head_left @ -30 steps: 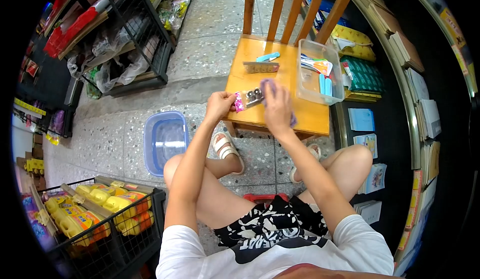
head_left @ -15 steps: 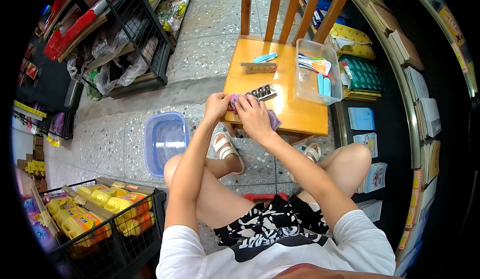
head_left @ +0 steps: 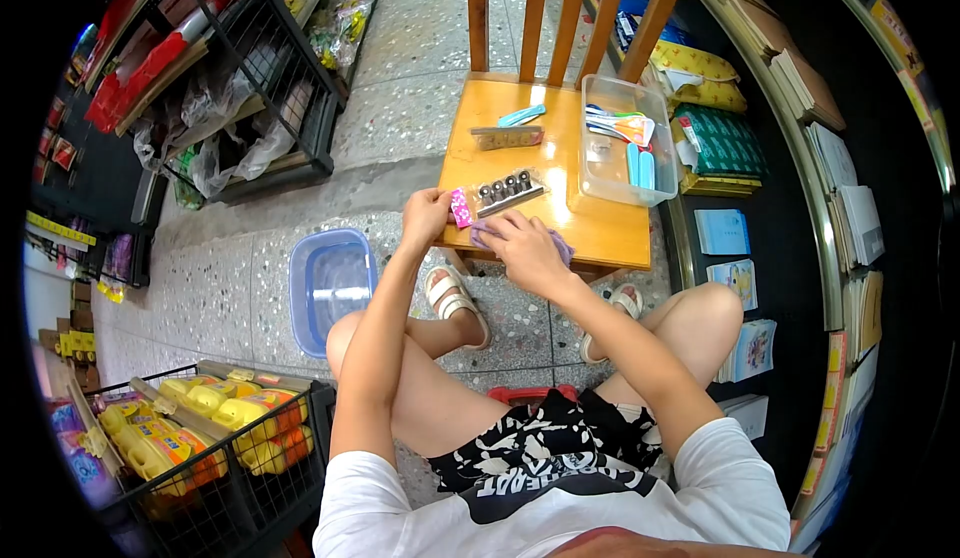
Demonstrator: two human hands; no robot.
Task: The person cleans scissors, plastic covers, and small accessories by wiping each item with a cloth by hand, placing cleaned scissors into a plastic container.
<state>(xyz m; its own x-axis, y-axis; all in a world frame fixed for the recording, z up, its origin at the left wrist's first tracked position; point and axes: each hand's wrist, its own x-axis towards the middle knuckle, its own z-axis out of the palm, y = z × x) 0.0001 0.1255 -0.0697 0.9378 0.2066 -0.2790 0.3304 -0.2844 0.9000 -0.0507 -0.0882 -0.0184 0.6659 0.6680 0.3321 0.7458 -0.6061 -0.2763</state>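
Note:
On the wooden chair seat (head_left: 610, 228) lies a clear package (head_left: 508, 190) with several dark round pieces in a row and a pink end (head_left: 461, 206). My left hand (head_left: 427, 220) pinches that pink end at the seat's left front edge. Bunched under my right hand (head_left: 530, 250) is a purple cloth (head_left: 490, 233), its fingers closed over it just in front of the package. Farther back on the seat are a small flat brownish pack (head_left: 507, 137) and a light blue folded item (head_left: 522, 115).
A clear plastic box (head_left: 600, 180) with several colourful handled items stands at the seat's right side. A blue basin (head_left: 300, 298) is on the floor to the left. Wire racks (head_left: 290, 108), a basket of yellow bottles (head_left: 190, 448) and shelves of notebooks (head_left: 840, 198) surround me.
My right hand and the cloth have moved off the pink end, right and toward me, uncovering it and more of the package. My left hand stays at the pink end.

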